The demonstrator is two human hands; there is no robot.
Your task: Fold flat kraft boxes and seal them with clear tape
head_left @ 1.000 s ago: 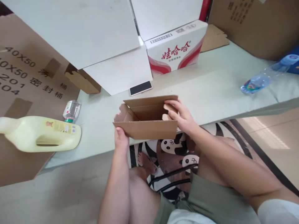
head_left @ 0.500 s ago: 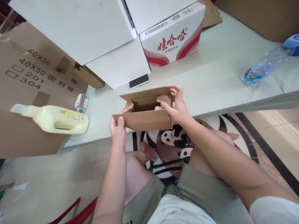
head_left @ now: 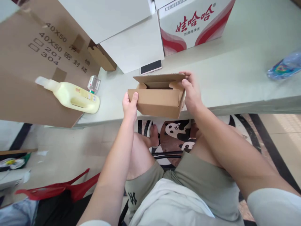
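Note:
A small brown cardboard box [head_left: 157,102] is held between my two hands at the front edge of the table, its long top flaps standing up and its inside partly showing. My left hand [head_left: 130,106] grips the near left corner, thumb on the front panel and fingers behind it. At the right end, my right hand [head_left: 192,92] holds the far right corner by the raised back flap, thumb toward the opening. The bottom of the box is hidden from me. Just behind it lies a phone [head_left: 151,67] with a dark screen.
White cartons [head_left: 134,44] and a red-and-white water carton [head_left: 195,28] stand at the back. Left are a pale yellow jug [head_left: 75,98], a small clear bottle [head_left: 93,84] and a large brown carton [head_left: 28,81]. A plastic bottle [head_left: 285,66] lies right on the table [head_left: 237,72].
My view has tilted down and shifted left. The box has turned so its front panel shows more, and my right thumb has moved from inside the opening to the back right corner.

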